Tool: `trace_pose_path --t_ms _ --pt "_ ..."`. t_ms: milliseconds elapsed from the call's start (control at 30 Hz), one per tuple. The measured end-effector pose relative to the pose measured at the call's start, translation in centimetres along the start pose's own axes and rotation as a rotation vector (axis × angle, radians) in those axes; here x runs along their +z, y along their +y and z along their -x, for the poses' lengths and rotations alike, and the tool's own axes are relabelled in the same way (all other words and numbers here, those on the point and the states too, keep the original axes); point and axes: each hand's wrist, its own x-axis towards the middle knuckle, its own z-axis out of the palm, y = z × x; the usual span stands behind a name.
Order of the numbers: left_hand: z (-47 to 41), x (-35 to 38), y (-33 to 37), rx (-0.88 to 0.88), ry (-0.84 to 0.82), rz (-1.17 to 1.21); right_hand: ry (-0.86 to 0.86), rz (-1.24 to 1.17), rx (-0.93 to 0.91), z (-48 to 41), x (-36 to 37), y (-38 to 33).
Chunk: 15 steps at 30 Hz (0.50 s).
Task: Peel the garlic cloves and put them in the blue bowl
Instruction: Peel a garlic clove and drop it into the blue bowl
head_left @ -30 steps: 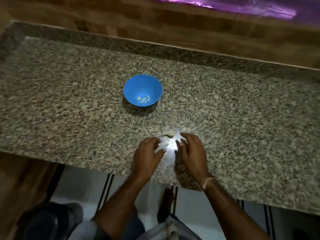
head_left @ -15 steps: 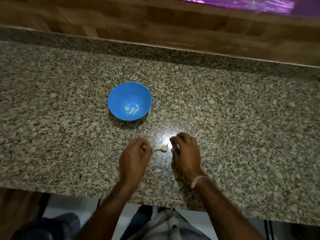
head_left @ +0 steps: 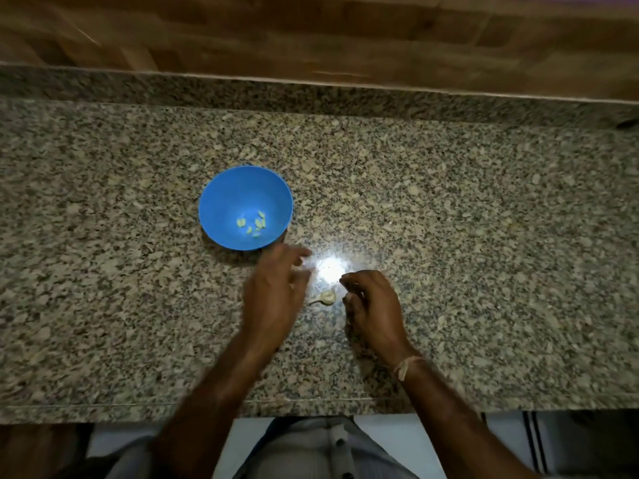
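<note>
Head view: left hand blurred, right hand curled; fingers' grip on anything unreadable.

left hand outstretched, blurred; right hand curls its fingers.

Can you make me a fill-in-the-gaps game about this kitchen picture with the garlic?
1. The round plastic bowl on the speckled granite counter is coloured ___.
2. The small peeled garlic cloves lie ___ the bowl.
3. The left hand and right hand have a pale garlic piece lying ___ them.
4. A thin thread band is tied round the ___ wrist.
Missing words: blue; inside; between; right.
</note>
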Motion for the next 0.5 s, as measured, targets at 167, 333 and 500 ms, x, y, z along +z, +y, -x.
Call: trace_pose_path --t_ms 167,333,500 --pt "4.5 5.2 -0.8 -0.026 -0.232 0.003 0.017 -0.162 0.064 1.8 -0.3 0.3" --pt "5.0 4.9 0.8 -0.173 -0.145 0.272 -0.056 -0.531 0.345 2.0 -1.3 -0.8" --pt "5.8 4.4 4.0 -0.217 -0.030 0.305 -0.192 -0.986 0.483 2.0 -3.0 -2.8"
